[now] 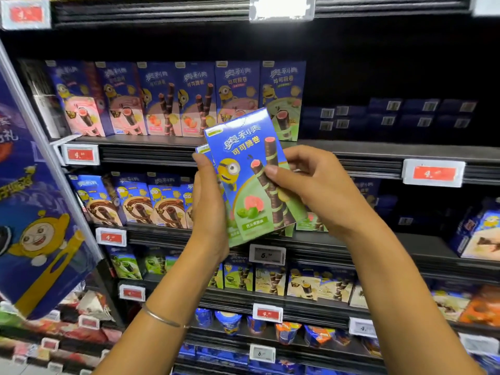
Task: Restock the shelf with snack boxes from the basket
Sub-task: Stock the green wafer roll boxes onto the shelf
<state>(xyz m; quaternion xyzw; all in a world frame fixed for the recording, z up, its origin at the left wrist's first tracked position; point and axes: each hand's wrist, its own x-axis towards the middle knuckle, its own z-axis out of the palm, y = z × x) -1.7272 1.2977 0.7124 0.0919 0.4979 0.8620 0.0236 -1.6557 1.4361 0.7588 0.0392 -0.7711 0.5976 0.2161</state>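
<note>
I hold a small stack of blue-and-green snack boxes (249, 180) upright in front of the shelf. The front box shows a yellow cartoon figure, wafer rolls and guava. My left hand (209, 207) cups the stack's left side from behind. On the right, my right hand (311, 190) pinches the front box, thumb on its face. Behind the boxes, the upper shelf (167, 151) carries a row of similar upright boxes (173, 98). The basket is out of view.
Dark flat boxes (389, 117) fill the upper shelf's right part, set far back. Lower shelves hold more snack boxes (140, 201) and cups (228, 322). Price tags (433, 173) line the shelf edges. A large blue cartoon display (35, 212) juts out at the left.
</note>
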